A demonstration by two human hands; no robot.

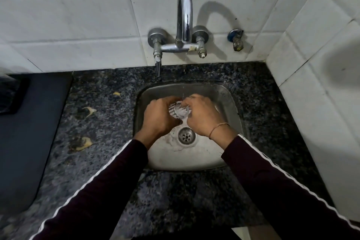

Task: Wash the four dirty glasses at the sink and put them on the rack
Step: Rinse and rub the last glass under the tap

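Head view, looking down on a steel sink [224, 99] set in a dark speckled granite table [253, 91], white tiled wall behind. Both your hands are over the basin, just behind the drain [186, 136]. Your left hand [161, 117] wraps a ribbed clear glass [178, 111] from the left, fingers curled round its body. Your right hand [204, 117] meets it from the right, fingers [191, 100] curled over the glass's upper side; you cannot tell whether they reach inside it. The glass lies tilted on its side between the two hands, mostly hidden by them. A thin stream of water [183, 87] falls from the chrome tap [184, 15] onto the glass and your right fingers. A thread bracelet [218, 127] sits on your right wrist; dark sleeves [109, 187] with a white stripe cover both forearms.

Yellowish peel scraps [88, 111] lie on the table left of the sink, some with dark stains beneath. A dark mat or tray [29, 122] covers the table's left edge. A small valve [236, 40] sticks out of the wall right of the tap.
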